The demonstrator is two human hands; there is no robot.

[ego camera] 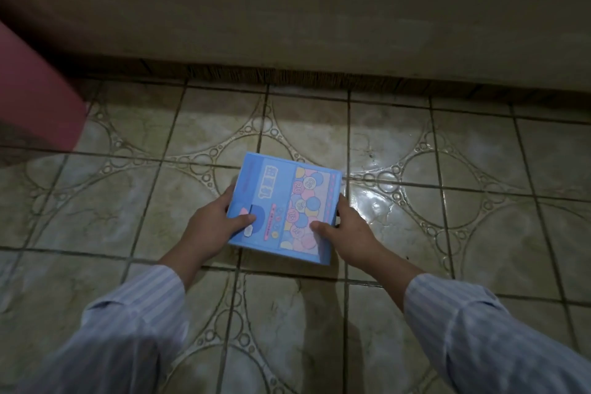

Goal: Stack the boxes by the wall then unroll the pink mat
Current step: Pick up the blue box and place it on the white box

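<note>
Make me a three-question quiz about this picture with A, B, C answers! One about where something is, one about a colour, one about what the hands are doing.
1. Where is the pink mat?
A. far left, near the wall
B. under the box
C. far right

2. What is the main colour of the box?
A. green
B. light blue
C. black

3. How is the box held?
A. by one hand only
B. by no hand
C. by both hands, one on each side

Answers:
1 A, the pink shape sits at the left edge by the wall.
2 B, its top is light blue with coloured circles.
3 C, the left hand and right hand grip opposite sides.
</note>
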